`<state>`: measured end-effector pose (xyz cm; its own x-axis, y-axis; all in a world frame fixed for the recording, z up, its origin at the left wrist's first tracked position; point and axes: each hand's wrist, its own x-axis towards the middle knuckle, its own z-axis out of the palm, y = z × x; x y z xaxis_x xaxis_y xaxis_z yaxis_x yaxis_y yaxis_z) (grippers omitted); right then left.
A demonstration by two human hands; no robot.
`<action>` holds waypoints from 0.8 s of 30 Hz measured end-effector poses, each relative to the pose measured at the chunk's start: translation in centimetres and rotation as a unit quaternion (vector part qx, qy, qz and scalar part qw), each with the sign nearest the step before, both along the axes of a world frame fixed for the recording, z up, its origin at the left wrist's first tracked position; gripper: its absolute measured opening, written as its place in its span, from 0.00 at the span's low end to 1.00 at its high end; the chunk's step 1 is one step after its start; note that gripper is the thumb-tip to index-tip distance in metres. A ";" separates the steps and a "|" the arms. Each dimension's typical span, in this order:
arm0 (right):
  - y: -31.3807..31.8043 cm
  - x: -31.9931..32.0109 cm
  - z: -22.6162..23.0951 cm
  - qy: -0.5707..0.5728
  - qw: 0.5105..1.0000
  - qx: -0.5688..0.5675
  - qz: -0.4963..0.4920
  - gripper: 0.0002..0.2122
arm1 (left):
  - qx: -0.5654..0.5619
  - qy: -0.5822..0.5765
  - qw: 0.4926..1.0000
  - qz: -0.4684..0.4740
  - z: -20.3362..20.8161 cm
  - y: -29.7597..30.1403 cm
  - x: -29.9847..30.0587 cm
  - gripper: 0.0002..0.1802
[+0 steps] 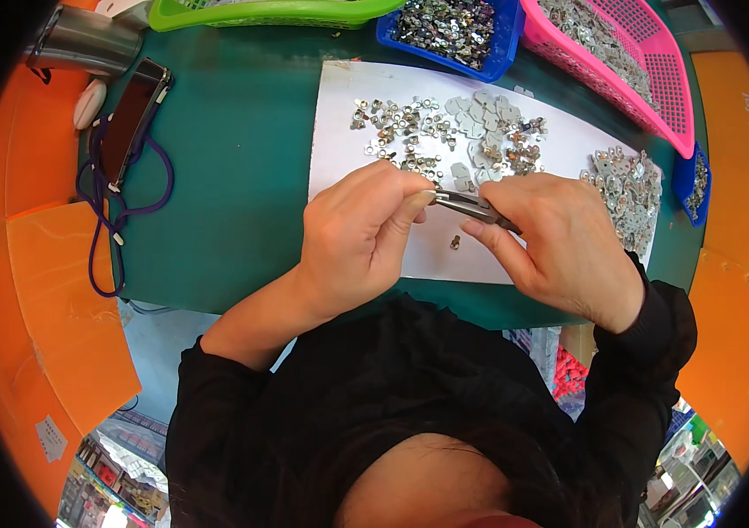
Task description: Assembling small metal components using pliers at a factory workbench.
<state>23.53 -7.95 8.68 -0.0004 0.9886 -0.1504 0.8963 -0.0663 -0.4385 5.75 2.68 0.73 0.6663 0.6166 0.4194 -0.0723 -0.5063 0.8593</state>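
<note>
Over a white sheet (pixel 332 114), my right hand (pixel 559 238) is closed around a pair of dark-handled pliers (pixel 478 209). The jaws point left and meet the fingertips of my left hand (pixel 352 229). Thumb and forefinger of that hand pinch a small metal piece, mostly hidden by the fingers. Just beyond my hands lie small shiny metal clips (pixel 409 119) and flat grey metal plates (pixel 484 114). One loose small metal part (pixel 455 242) rests below the pliers. Right of my right hand is a heap of grey metal pieces (pixel 625 189).
Along the far edge stand a green basket (pixel 277 16), a blue tray (pixel 502 44) of small metal parts and a pink basket (pixel 669 66). A small blue tray (pixel 685 180) sits far right. At left are a phone (pixel 132 119) with a purple cord (pixel 168 180) and a metal cup (pixel 93 40).
</note>
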 end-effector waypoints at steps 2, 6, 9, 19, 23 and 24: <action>0.1 0.0 0.0 0.008 1.000 -0.008 0.001 0.10 | 0.001 0.002 1.000 0.001 0.0 0.0 0.0 0.03; 0.1 0.0 -0.3 0.019 1.000 -0.012 -0.001 0.10 | 0.001 0.003 1.000 0.005 -0.1 0.0 0.0 0.03; 0.0 0.0 -0.6 0.017 1.000 -0.014 0.001 0.10 | -0.006 0.006 1.000 0.002 0.0 0.0 -0.1 0.03; -0.3 0.3 -1.8 -0.101 0.994 0.037 0.027 0.07 | -0.169 0.026 0.985 -0.037 0.3 -0.1 -0.2 0.04; -0.3 0.3 -2.7 -0.159 0.984 0.078 0.024 0.08 | -0.204 0.025 0.978 -0.045 0.0 -0.1 -0.2 0.06; -0.2 0.3 -2.7 -0.160 0.983 0.093 0.021 0.08 | -0.198 0.022 0.979 -0.042 0.0 -0.1 -0.2 0.06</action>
<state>23.83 -8.11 6.02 -0.0249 0.9991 0.0345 0.9903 0.0293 -0.1356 5.53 2.60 0.76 0.7336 0.6674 0.1279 -0.0572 -0.1270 0.9903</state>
